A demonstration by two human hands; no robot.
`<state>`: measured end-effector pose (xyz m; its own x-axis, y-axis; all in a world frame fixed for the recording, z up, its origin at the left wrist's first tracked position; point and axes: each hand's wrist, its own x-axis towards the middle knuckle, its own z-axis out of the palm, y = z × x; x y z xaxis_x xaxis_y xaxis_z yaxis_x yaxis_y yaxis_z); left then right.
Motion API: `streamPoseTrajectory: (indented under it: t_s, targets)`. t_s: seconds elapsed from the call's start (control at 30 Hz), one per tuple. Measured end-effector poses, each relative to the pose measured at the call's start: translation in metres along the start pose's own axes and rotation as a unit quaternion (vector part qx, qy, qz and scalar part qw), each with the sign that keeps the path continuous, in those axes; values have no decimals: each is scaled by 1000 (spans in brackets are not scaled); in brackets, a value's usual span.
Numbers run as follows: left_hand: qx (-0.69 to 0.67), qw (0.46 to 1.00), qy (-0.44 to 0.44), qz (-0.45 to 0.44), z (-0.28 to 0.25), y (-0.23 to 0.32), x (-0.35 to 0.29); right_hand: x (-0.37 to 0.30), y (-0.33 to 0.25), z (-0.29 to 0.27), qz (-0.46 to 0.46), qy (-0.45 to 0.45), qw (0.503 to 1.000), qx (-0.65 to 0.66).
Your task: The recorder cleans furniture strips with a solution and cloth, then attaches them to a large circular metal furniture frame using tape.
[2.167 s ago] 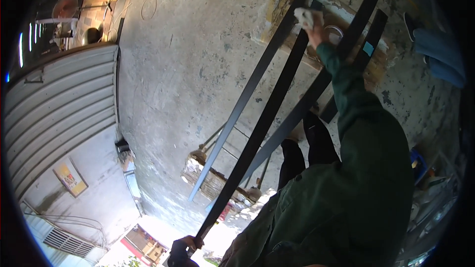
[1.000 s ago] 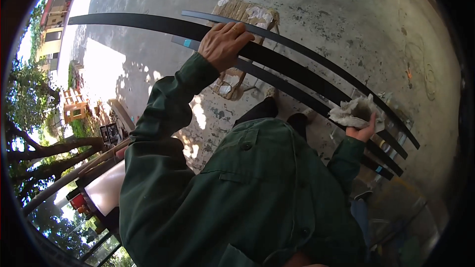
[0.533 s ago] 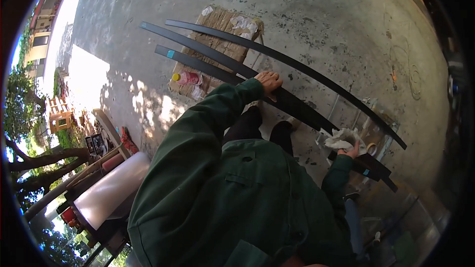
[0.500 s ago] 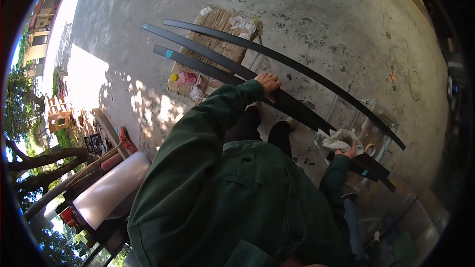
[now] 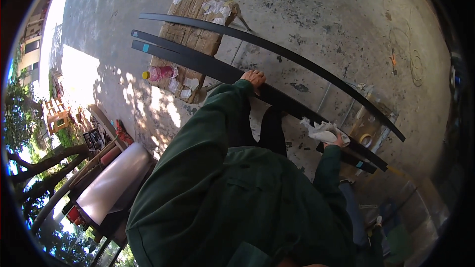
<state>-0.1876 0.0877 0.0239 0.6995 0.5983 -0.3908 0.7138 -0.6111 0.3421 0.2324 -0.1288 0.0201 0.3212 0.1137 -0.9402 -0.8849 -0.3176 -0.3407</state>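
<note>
Green-sleeved left hand (image 5: 254, 78), I see remotely, curled over the black slat (image 5: 289, 104) beneath it | right hand (image 5: 337, 141) closed round a white rag (image 5: 319, 132) over that slat | tape roll (image 5: 363, 137) just right of right hand

Stained grey concrete floor (image 5: 114, 10), sunlit patch (image 5: 79, 71) at left, tree branches (image 5: 62, 152), pale building (image 5: 30, 60) beyond

We look steeply down from the wearer's head through the left wide fisheye, the green jacket (image 5: 267, 207) close below us, the concrete floor (image 5: 346, 34) farther off, straight edges bowing outward.
</note>
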Motion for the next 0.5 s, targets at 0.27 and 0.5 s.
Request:
streamPoseTrajectory:
  t_s: [0.27, 0.5]
  targets:
    - [-114, 984, -20, -133, -15, 4, 10, -33, -51, 37, -147, -94, 985, 13]
    - [-38, 882, 379, -277, -59, -86, 39, -7, -107, 111, -616, 86, 739, -258]
